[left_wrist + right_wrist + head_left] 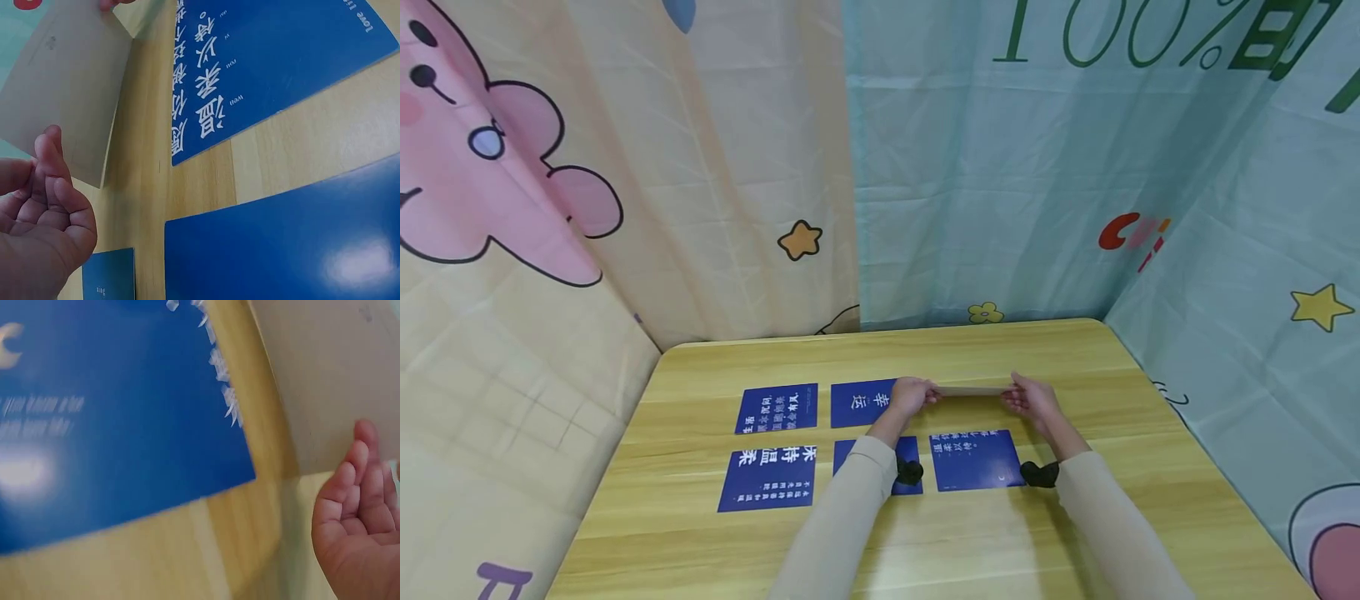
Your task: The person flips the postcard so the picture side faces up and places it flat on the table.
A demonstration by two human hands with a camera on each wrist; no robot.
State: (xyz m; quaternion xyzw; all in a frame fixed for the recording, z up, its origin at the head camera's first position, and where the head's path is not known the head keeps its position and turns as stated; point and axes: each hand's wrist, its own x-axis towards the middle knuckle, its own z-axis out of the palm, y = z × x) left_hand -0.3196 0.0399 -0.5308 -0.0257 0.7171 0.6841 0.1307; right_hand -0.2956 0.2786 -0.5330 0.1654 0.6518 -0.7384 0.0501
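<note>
A thin card (970,392) is held up off the table, its pale plain back (78,87) facing the wrist cameras. At its left end my left hand (912,395) pinches it with thumb and fingers. The opposite end is pinched by my right hand (1033,398). From the head it appears nearly edge-on, as a narrow strip. Just in front of it lies a blue printed card (976,461) with white lettering. Another blue card (859,404) sits beside the left hand, which covers its right part.
More blue cards lie on the wooden table (685,383): one at back left (778,408), one at front left (767,481), and one partly under the left forearm (909,450). Printed curtains (925,208) hang behind and beside the table.
</note>
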